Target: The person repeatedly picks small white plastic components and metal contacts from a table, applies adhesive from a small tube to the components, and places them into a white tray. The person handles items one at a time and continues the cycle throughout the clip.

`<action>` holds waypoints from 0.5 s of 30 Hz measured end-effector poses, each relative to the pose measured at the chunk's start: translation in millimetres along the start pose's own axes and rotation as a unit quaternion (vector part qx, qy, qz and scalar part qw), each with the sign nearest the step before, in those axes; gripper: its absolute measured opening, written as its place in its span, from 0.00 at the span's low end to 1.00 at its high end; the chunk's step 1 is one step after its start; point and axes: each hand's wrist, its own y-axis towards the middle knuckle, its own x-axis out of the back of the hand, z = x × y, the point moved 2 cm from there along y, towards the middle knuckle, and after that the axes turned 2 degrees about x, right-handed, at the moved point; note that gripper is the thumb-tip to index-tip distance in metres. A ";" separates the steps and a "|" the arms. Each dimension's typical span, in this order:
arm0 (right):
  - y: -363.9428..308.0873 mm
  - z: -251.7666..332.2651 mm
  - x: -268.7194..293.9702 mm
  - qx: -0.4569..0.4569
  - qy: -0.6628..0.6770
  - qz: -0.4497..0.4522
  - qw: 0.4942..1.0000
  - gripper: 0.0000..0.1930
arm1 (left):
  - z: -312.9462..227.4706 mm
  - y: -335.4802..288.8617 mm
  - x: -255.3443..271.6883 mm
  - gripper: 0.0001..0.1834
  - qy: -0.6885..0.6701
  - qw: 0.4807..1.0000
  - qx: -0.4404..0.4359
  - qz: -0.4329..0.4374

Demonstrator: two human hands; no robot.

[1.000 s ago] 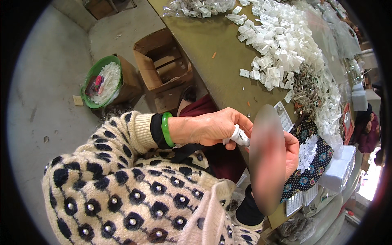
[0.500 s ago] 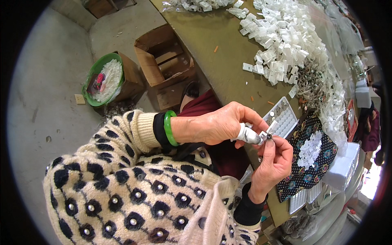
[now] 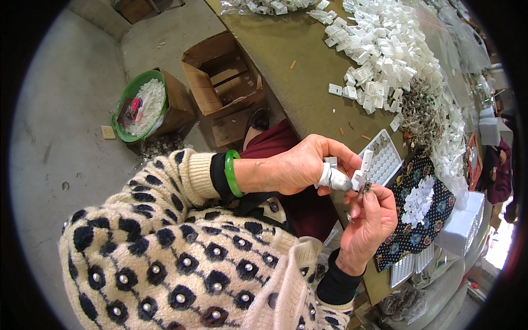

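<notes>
My left hand (image 3: 308, 165), its thumb wrapped in white, pinches a small white plastic housing (image 3: 361, 171). Close against that housing, my right hand (image 3: 367, 220) grips a small dark metal piece (image 3: 367, 187) between thumb and forefinger. How far the metal piece sits inside the housing cannot be made out. Just beyond the fingers lies a white tray with round pockets (image 3: 386, 159), some holding small grey discs. To the right, a pile of small white parts (image 3: 418, 202) rests on a dark patterned cloth (image 3: 410, 234).
A heap of white plastic housings (image 3: 379, 60) covers the far table, beside a tangle of small metal parts (image 3: 418, 107). Left of the table stand an open cardboard box (image 3: 220, 77) and a green-rimmed basket (image 3: 124, 102). Another person (image 3: 499, 170) appears at the far right.
The white housing has tilted more upright in my left hand. My right hand has shifted slightly right, and the metal piece shows more clearly between its fingers.
</notes>
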 end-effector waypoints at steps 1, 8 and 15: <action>-0.5 0.0 -1.7 -0.001 -0.001 -0.001 1.000 0.03 | -0.1 -0.4 0.2 0.17 0.010 1.000 -0.008 0.003; -3.9 -0.2 -9.6 -0.001 -0.029 -0.004 1.000 0.04 | 1.6 -0.1 0.4 0.16 0.121 0.988 -0.099 0.017; -7.7 -6.9 -12.1 0.179 -0.249 -0.008 0.952 0.06 | 1.6 1.7 -1.1 0.15 0.118 0.987 -0.104 -0.015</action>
